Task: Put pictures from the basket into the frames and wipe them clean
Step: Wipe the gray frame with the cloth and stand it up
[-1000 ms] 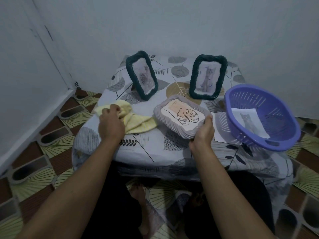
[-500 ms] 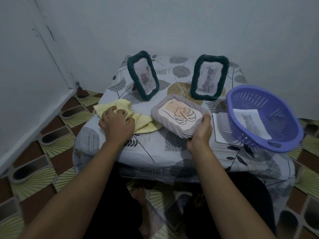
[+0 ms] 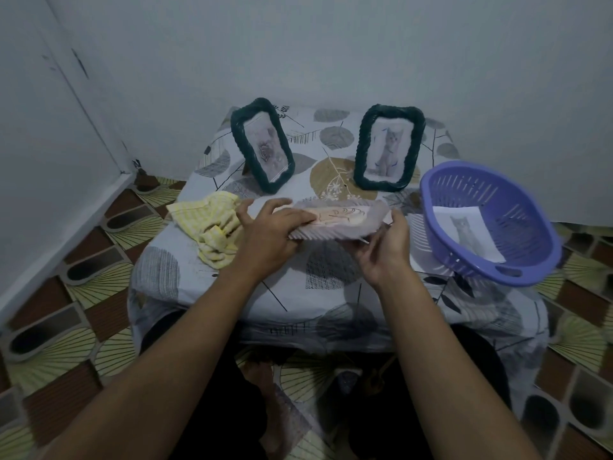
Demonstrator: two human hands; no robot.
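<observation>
A grey woven frame (image 3: 345,220) with a line-drawing picture is held tilted nearly flat above the middle of the small table (image 3: 298,293). My left hand (image 3: 268,234) grips its left edge, thumb on top. My right hand (image 3: 384,250) holds its right edge from below. A yellow checked cloth (image 3: 212,227) lies crumpled on the table just left of my left hand. Two dark green frames stand upright at the back: one with a flower picture (image 3: 263,146), one with a cat picture (image 3: 388,147). A purple basket (image 3: 487,224) on the right holds a cat picture (image 3: 467,230).
A loose sheet of paper (image 3: 418,234) lies under the basket's left side. White walls close in behind and at the left. The table has a leaf-patterned cover and stands on a patterned tile floor. My legs are under the table's front edge.
My left hand has let go of the yellow cloth and moved right onto the grey frame's left edge. The frame has tipped from facing me to nearly flat.
</observation>
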